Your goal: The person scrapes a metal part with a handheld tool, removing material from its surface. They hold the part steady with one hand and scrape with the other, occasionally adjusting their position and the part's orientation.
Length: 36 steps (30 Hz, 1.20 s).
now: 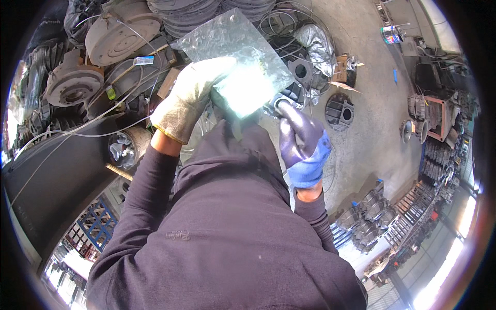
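My left hand [188, 101], in a pale work glove with a yellowish cuff, grips the near left side of a scuffed, see-through square sheet [222, 39]. A dazzling white glare fills the sheet's lower half and hides what lies behind it. To the right, my right hand [306, 142], in a blue and purple coated glove, has its fingers curled. Its fingertips are at a round grey metal end beside the sheet's right corner; whether they grasp it is unclear. Grey cast metal parts [300, 71] lie just beyond the sheet.
Large round castings [121, 39] are piled at the far left. Loose hoses and cables [77, 132] cross the left side. A flat round metal plate [339, 111] lies on the concrete floor at right. More metal parts [369, 212] stand in rows at lower right.
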Each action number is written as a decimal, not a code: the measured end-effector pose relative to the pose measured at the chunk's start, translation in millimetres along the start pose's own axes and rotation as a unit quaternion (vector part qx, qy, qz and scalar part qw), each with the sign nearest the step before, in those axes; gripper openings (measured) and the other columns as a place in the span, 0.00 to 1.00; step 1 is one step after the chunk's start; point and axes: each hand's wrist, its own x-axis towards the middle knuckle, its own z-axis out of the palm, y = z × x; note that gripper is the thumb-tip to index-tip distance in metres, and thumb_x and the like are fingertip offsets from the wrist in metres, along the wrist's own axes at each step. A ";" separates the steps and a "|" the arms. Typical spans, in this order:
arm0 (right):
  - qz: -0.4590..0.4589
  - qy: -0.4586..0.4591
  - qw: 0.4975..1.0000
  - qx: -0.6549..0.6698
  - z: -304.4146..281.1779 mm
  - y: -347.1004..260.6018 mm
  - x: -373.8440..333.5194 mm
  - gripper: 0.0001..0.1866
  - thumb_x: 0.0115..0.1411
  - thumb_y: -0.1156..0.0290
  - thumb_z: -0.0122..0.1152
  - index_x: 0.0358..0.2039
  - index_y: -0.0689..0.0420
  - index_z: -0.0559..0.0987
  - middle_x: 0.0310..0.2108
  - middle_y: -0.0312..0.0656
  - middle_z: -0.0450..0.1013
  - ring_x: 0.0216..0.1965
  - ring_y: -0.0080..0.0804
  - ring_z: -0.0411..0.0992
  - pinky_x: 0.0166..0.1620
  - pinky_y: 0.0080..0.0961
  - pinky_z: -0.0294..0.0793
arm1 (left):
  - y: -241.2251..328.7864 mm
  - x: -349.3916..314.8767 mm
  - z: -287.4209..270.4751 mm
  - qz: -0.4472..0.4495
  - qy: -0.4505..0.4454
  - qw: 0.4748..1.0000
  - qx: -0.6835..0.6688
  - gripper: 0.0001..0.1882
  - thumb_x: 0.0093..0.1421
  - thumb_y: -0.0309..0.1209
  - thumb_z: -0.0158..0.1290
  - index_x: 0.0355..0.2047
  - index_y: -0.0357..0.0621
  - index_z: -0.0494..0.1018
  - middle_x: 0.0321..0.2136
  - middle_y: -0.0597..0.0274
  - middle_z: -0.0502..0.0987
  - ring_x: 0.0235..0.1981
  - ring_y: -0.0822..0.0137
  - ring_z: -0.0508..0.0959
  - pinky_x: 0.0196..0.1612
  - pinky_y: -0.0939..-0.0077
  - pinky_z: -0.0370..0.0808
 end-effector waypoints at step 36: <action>0.021 -0.021 1.000 -0.007 -1.2 1.4 7.0 0.20 0.62 0.83 0.70 0.53 0.52 0.86 0.45 0.42 0.86 0.40 0.38 0.84 0.44 0.32 0.82 | -2.2 2.7 -8.4 0.091 0.001 0.994 0.058 0.17 0.67 0.23 0.56 0.55 0.43 0.82 0.52 0.52 0.86 0.52 0.56 0.87 0.57 0.65 0.83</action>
